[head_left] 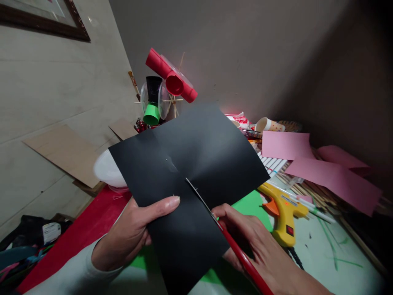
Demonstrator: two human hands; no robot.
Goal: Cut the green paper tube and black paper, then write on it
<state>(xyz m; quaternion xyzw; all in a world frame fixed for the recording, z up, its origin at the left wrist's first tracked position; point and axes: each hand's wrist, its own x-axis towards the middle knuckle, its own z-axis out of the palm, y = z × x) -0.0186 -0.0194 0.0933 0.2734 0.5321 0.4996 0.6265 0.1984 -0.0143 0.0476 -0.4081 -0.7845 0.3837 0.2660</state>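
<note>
I monitor one head-worn camera, facing forward and down over the table [316, 252]. At close range, the left hand [135, 227] occupies 7 o'clock and the right hand [253, 237] 5 o'clock. The grey wall [239, 53] stands farther off, at 12 o'clock.

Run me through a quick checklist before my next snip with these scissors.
1. Left hand gripping the black sheet: ok, thumb on top.
2. Right hand holding the red-handled scissors: ok.
3. Left thumb off the visible blade: ok, apart but close, so watch it.
4. Second blade clear of hidden fingers: cannot tell, the sheet covers that area.
5. Yellow glue gun out of the blade's line: ok, it lies to the right.
</note>
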